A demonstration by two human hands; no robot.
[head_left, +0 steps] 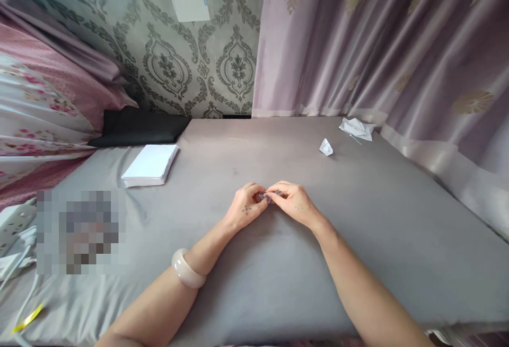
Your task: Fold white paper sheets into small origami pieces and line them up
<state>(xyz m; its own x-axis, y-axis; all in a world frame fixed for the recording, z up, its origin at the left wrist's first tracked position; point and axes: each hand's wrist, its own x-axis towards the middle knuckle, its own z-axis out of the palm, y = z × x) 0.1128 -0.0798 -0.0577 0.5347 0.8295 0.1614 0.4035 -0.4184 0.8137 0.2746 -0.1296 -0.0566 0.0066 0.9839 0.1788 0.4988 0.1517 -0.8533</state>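
Note:
Near the middle of the grey-covered surface, my left hand (248, 204) and my right hand (293, 199) meet fingertip to fingertip. Pinched between them is a small piece of white paper (267, 196), mostly hidden by the fingers, so its shape cannot be made out. Both hands are closed on it, with thumbs toward the inside. A pale bangle (186, 270) circles my left wrist. Beyond my right hand stands a small folded white paper shape (326, 147), apart from it.
A stack of white paper (151, 164) lies at the left, before a black cloth item (139, 127). Folded papers (357, 128) with a thin green strip rest at the back right. A power strip (16, 225), cables and a yellow strip (28, 319) are at the left edge. Curtains hang right.

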